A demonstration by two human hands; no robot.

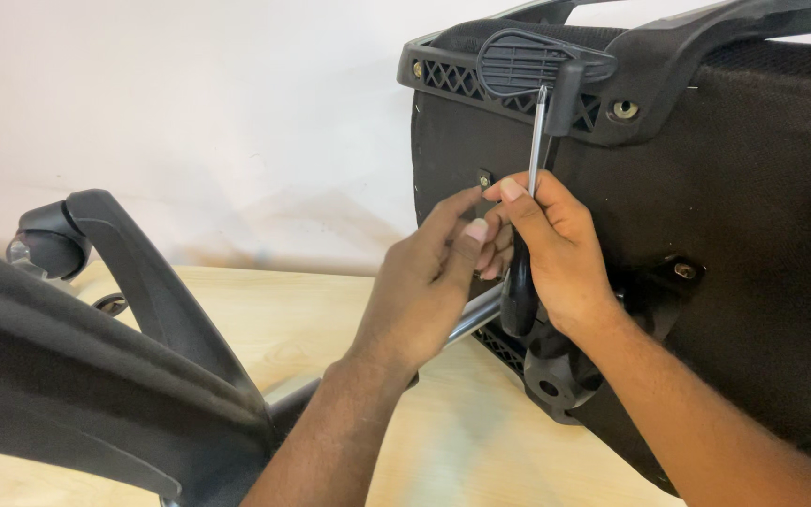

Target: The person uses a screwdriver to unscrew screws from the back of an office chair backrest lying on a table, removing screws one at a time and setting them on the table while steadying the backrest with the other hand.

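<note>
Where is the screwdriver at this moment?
In the head view, right of centre: the right hand grips the screwdriver by its black handle, shaft pointing up toward the plastic lever on the upturned chair seat underside, with the left hand beside it.

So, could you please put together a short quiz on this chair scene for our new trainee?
1. True or false: the right hand holds a hammer.
2. Which surface does the chair seat rest on? A) light wooden table B) carpet C) metal bench
3. What do the left hand fingertips touch?

Key
1. False: it grips a screwdriver with a black handle, shaft pointing up.
2. A.
3. The right hand's fingers, near a small bolt on the seat underside.
</note>
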